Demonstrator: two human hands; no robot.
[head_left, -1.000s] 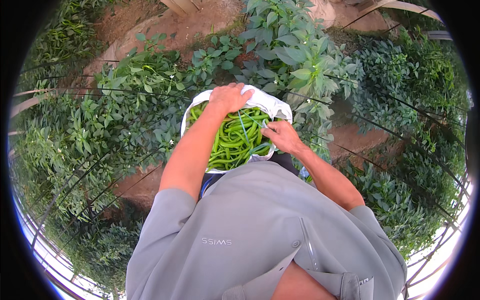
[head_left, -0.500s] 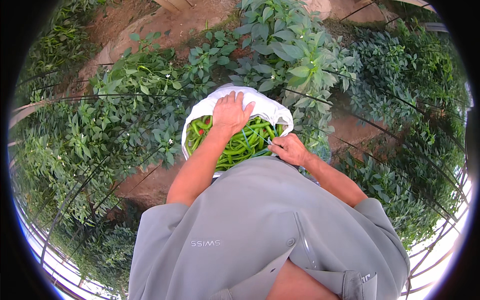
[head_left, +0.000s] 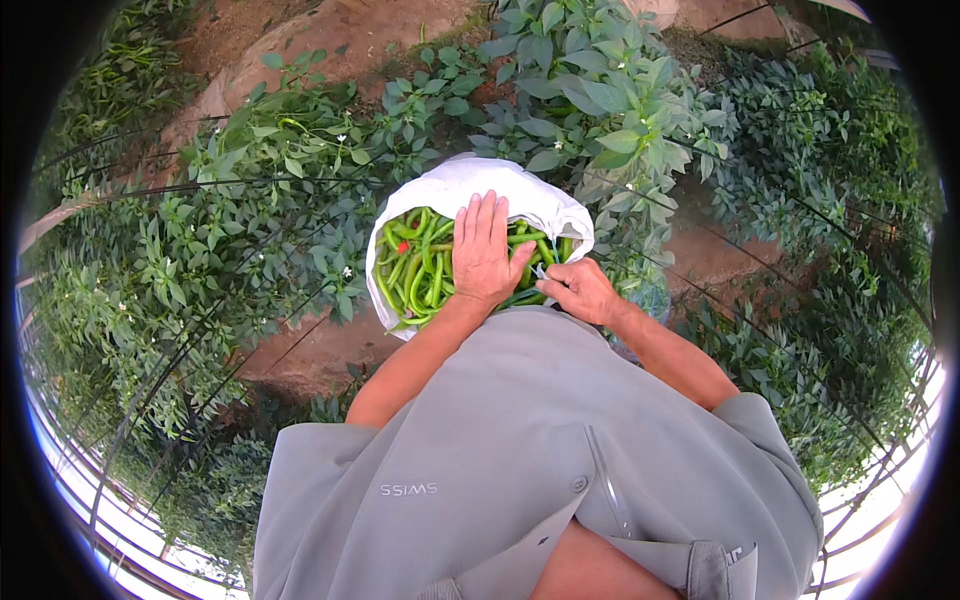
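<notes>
A white sack (head_left: 475, 180) stands against the front of my grey shirt, its mouth wide and full of long green chili peppers (head_left: 415, 270). One small red pepper (head_left: 403, 247) shows among them at the left. My left hand (head_left: 485, 250) lies flat on the peppers with its fingers pointing to the far rim. At the right side of the mouth, my right hand (head_left: 582, 290) is closed with thumb and forefinger pinched on a thin blue-green string (head_left: 554, 252). The string runs up to the sack's right rim. Part of it is hidden by my fingers.
Leafy pepper plants (head_left: 220, 240) crowd the left, and taller ones (head_left: 600, 90) rise beyond the sack. More plants (head_left: 820, 160) fill the right. Dark support lines (head_left: 270, 183) cross between the rows. Brown soil (head_left: 315, 355) shows between the plants.
My left hand has come off the sack's far rim and moved nearer and slightly right, onto the peppers. My right hand stays at the sack's right side with the string.
</notes>
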